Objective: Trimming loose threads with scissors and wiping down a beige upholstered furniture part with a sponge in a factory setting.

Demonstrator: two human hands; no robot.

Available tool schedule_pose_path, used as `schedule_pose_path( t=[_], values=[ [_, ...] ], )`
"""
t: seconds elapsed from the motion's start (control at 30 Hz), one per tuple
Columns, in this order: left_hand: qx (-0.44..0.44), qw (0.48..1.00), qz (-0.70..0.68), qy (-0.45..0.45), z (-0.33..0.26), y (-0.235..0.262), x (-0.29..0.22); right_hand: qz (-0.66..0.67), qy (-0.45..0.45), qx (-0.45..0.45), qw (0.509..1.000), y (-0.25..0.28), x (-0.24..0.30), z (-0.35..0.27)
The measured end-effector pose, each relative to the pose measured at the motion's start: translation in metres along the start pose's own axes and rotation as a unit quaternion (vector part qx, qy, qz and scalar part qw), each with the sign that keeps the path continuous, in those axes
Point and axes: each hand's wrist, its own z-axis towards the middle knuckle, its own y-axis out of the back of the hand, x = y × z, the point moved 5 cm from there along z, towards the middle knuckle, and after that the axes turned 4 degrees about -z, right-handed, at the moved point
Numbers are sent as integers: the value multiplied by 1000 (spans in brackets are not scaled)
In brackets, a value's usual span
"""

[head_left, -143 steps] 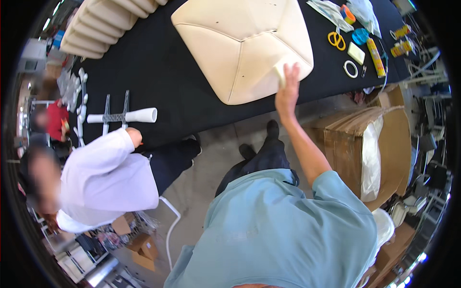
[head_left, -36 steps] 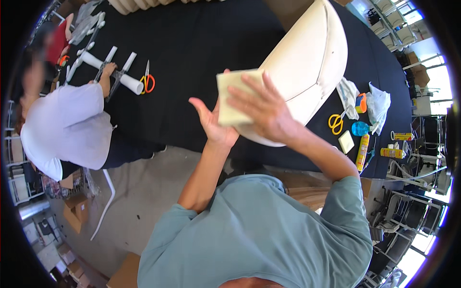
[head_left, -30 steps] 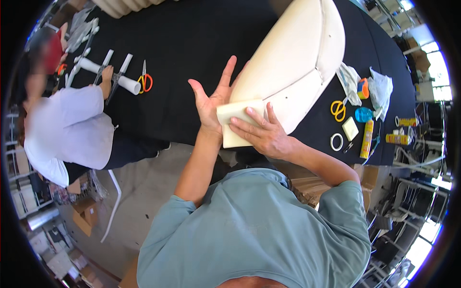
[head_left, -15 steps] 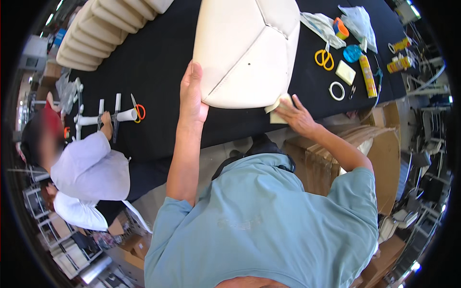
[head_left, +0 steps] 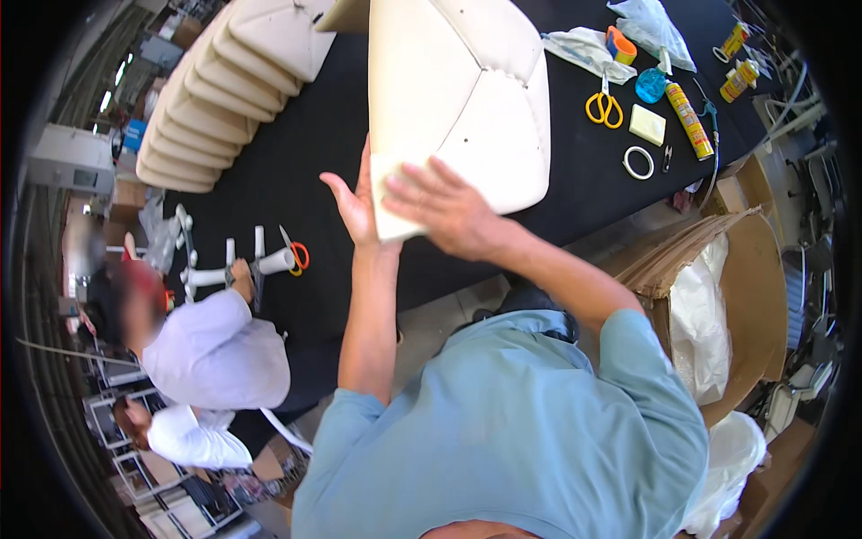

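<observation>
The cream shell (head_left: 503,117), left of the yellow scissors (head_left: 604,110), I judge light, stiff and slick-skinned, best held by its rim, where my left grip (head_left: 362,213) sits wide; my right grip (head_left: 456,216) lies across it, whether pinching anything I cannot tell.

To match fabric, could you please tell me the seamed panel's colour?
The seamed panel is cream, clearest in the head view.

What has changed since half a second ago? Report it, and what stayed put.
The right hand has moved leftward, the pale pad under it, from the lower right corner of the cream panel to the lower left. The left hand has taken its thumb off the panel's face and spread it outward. The yellow-handled scissors, blue bottle and yellow can lie as before.
</observation>
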Motion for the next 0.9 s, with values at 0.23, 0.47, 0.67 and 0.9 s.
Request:
schedule_pose_path(
  t=[0.23,0.47,0.67,0.9],
  values=[
    [-79,977,195,-29,-1,-12,7,-122,-187,-107,969,13,-170,-24],
    [-99,979,173,-26,-6,9,-2,-24,-16,-26,999,-5,-41,7],
    [-156,946,284,-30,-6,8,-1,-163,-297,-115,934,4,-250,-76],
    [-204,923,324,-32,-21,33,-9,6,-297,-169,940,-28,-132,-74]
  ],
)
